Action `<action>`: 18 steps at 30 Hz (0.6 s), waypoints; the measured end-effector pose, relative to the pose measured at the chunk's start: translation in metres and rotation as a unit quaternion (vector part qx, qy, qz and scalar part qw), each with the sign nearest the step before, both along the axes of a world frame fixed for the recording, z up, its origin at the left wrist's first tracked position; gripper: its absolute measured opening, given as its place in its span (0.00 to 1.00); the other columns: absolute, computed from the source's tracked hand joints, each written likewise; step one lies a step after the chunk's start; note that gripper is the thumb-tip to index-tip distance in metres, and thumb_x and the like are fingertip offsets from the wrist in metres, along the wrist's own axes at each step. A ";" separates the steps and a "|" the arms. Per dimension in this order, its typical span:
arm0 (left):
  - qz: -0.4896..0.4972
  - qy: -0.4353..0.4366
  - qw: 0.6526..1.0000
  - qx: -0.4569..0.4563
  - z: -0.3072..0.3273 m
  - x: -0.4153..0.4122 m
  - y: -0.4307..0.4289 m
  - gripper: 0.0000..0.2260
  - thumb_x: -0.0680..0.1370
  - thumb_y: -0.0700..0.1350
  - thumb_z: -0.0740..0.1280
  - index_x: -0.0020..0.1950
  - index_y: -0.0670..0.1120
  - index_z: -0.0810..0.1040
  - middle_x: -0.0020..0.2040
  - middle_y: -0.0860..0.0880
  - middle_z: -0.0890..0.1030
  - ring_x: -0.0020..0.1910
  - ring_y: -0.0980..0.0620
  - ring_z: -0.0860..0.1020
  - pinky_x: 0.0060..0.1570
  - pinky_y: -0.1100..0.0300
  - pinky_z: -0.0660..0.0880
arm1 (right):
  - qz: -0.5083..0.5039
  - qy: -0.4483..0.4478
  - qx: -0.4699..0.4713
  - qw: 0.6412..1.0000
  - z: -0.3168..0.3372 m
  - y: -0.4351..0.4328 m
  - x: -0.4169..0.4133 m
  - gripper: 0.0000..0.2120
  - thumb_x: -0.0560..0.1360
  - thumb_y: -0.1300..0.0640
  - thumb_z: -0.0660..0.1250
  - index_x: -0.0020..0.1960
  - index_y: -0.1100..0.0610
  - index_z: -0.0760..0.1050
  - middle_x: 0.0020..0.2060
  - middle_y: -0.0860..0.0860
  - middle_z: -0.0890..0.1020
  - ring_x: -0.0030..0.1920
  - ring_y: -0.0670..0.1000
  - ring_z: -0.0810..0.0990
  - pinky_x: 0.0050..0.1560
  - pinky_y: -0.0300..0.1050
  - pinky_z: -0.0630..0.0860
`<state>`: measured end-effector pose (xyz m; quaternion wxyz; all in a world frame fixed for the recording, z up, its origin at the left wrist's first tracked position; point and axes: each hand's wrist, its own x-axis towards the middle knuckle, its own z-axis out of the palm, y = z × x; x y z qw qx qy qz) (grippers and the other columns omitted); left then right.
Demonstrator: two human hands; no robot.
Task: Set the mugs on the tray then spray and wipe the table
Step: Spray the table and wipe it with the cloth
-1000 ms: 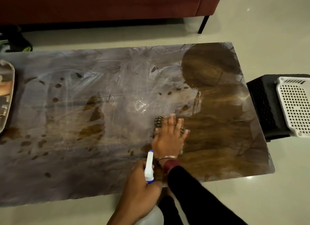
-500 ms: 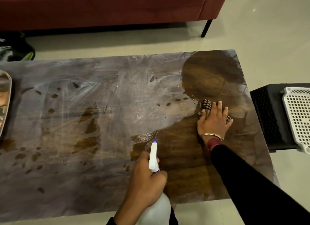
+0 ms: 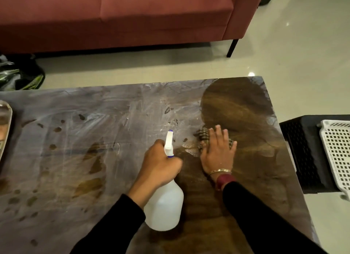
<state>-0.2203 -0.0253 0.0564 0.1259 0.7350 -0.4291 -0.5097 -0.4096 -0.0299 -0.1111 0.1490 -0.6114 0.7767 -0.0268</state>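
My left hand [image 3: 160, 163] grips the neck of a white spray bottle [image 3: 164, 206] with a white and blue nozzle that points away from me over the table [image 3: 75, 149]. My right hand [image 3: 217, 153] lies flat on a checked cloth [image 3: 203, 135], pressing it onto the tabletop just right of the nozzle. The wooden table is dusty grey on the left and dark brown where it is wiped on the right. A metal tray [image 3: 4, 128] shows only its edge at the far left; no mugs are visible on it.
A red sofa [image 3: 117, 17] stands behind the table across a strip of floor. A black stool [image 3: 303, 151] with a white perforated basket [image 3: 337, 149] on it sits close to the table's right edge. A dark bag [image 3: 20, 74] lies on the floor at back left.
My right hand with the cloth slid right, then back left and away from me. My left hand brought the spray bottle forward over the table. The view tilted up.
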 end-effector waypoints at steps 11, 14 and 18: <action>0.035 0.006 0.999 -0.020 -0.006 0.015 0.007 0.12 0.64 0.36 0.68 0.45 0.46 0.73 0.38 0.47 0.79 0.35 0.48 0.77 0.32 0.54 0.72 | 0.149 0.001 0.018 0.989 0.002 -0.066 0.093 0.31 0.79 0.44 0.50 0.81 0.53 0.60 0.81 0.51 0.59 0.80 0.61 0.59 0.74 0.75 0.53; 0.044 0.014 0.999 -0.004 -0.004 0.017 0.009 0.12 0.62 0.35 0.67 0.40 0.48 0.72 0.31 0.51 0.77 0.31 0.52 0.77 0.31 0.58 0.73 | 0.341 -0.035 0.035 0.939 0.002 0.010 0.120 0.33 0.75 0.43 0.50 0.79 0.50 0.65 0.79 0.49 0.65 0.79 0.58 0.64 0.71 0.73 0.63; 0.036 0.026 0.999 0.003 -0.006 0.015 0.005 0.13 0.58 0.41 0.66 0.40 0.50 0.72 0.34 0.51 0.77 0.33 0.50 0.76 0.33 0.57 0.71 | 0.308 -0.040 0.025 0.950 0.009 0.046 0.036 0.31 0.78 0.45 0.57 0.81 0.47 0.60 0.82 0.46 0.56 0.82 0.53 0.54 0.73 0.73 0.59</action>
